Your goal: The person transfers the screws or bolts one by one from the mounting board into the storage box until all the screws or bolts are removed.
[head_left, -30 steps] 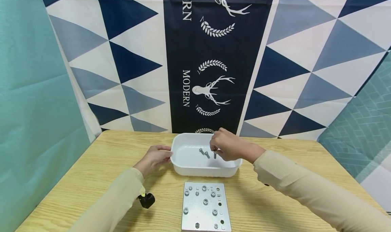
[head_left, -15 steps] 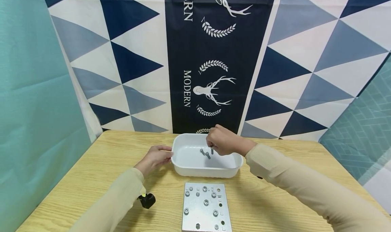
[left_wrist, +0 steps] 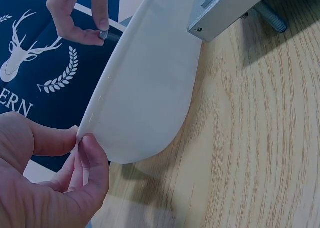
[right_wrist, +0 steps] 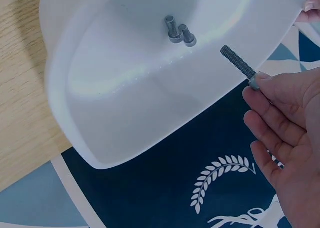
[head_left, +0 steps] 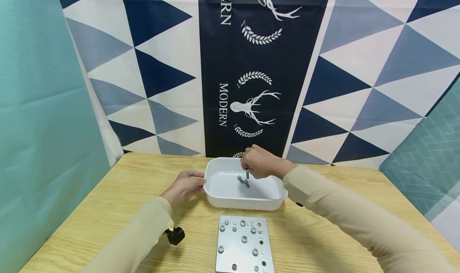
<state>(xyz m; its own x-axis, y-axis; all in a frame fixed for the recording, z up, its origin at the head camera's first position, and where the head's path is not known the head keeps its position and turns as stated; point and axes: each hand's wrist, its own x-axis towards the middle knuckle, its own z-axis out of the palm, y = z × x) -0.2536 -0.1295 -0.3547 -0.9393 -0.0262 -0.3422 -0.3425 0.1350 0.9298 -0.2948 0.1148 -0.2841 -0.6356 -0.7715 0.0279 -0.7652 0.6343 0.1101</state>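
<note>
My left hand (head_left: 185, 187) pinches the left rim of a white plastic bin (head_left: 235, 203) between thumb and fingers. Over the bin, my right hand (head_left: 260, 162) holds a socket head bolt (right_wrist: 239, 62) by its head between thumb and index finger, the threaded shank pointing down. Two shorter-looking bolts (right_wrist: 171, 28) lie close together on the bin floor. In front of the bin sits a metal plate (head_left: 231, 255) with several bolts standing in it and some open holes along its right side. The left wrist view shows the plate's edge, with a threaded bolt end (left_wrist: 270, 16) sticking out beneath it.
A wooden table (head_left: 143, 193) carries the bin and plate. Behind it hangs a patterned cloth (head_left: 248, 85), near the bin's far side. A teal curtain (head_left: 46, 125) borders the left. A small black device (head_left: 175, 236) is by the left sleeve.
My right hand, with the bolt pinched, has risen slightly and moved a little left over the bin. My left hand stays on the rim. The head view has shifted slightly.
</note>
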